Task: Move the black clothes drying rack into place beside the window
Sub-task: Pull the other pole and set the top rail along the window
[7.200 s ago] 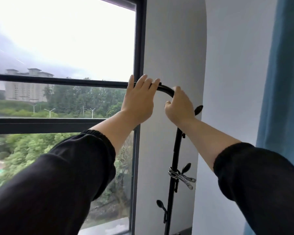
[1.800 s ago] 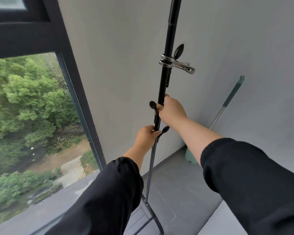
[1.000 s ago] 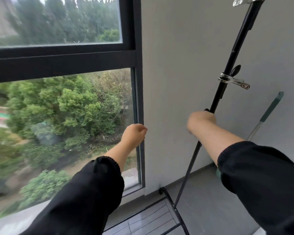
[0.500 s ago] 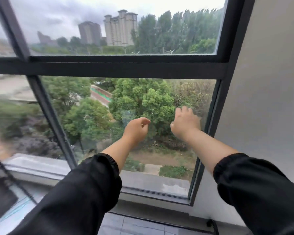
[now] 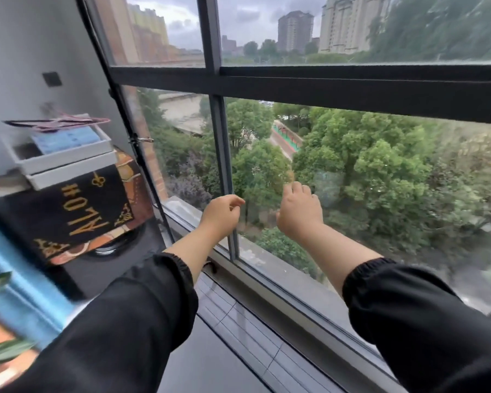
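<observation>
A thin black pole of the drying rack (image 5: 146,177) rises slanted along the window's left edge, with a metal clip (image 5: 139,140) clamped on it. The rest of the rack is hard to tell apart from the dark window frame (image 5: 352,89). My left hand (image 5: 223,215) hovers in front of the glass near the frame's vertical bar, fingers loosely curled around nothing. My right hand (image 5: 299,209) hangs beside it, also empty, with its fingers apart. Neither hand touches the rack.
At the left, stacked white trays (image 5: 60,163) with pink hangers (image 5: 65,121) sit on a box draped in black cloth with gold letters (image 5: 77,211). A blue curtain (image 5: 26,296) and plant leaves (image 5: 0,350) fill the lower left. The grey sill (image 5: 267,282) runs below the glass.
My right hand has let go of the rack's right pole. The view has swung left along the window, and both hands now hang free before the glass.
</observation>
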`<state>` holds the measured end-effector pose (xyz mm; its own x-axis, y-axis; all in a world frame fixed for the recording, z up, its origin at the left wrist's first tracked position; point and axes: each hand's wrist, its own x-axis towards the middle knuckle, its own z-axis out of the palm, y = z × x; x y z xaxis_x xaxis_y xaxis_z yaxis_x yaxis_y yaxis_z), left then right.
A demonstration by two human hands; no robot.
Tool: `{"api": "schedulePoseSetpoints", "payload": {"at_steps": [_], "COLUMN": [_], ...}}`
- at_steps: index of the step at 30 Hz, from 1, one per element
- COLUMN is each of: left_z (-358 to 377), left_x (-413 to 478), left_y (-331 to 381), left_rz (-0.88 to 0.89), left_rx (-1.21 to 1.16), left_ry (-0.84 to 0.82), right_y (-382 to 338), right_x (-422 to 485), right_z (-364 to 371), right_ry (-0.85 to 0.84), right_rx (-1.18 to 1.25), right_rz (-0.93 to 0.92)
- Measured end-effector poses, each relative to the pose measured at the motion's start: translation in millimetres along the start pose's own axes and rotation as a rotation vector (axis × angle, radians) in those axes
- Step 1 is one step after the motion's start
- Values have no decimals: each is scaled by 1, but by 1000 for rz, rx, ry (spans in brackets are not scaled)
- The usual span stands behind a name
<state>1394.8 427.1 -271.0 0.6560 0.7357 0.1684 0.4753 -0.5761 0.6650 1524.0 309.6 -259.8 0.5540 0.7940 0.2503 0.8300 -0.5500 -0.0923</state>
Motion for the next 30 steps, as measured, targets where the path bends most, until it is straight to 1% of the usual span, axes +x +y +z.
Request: {"api": "schedulePoseSetpoints", "payload": {"at_steps": [3, 9, 15, 19, 24, 30], "left_z": [-22, -65, -93, -105, -120, -137], "left_x": [15, 58, 94, 115, 157, 238], "left_y": [-34, -103, -158, -195, -246, -309], "left_rz": [-40, -113, -150, -200, -284, -376], "left_rx": [5, -11, -62, -104, -135, -126], "left_ry": [23, 62, 111, 130, 166, 249], "right_y": [-40, -116, -165, -196, -234, -287], "right_x": [27, 87, 131, 165, 232, 340], "right_z": [15, 40, 66, 85, 113, 154], "right_ry": [-11, -36, -15, -41, -39, -64], "right_rx": [15, 37, 71, 88, 121, 196], "right_rz": [-74, -151, -194, -229, -274, -349]}}
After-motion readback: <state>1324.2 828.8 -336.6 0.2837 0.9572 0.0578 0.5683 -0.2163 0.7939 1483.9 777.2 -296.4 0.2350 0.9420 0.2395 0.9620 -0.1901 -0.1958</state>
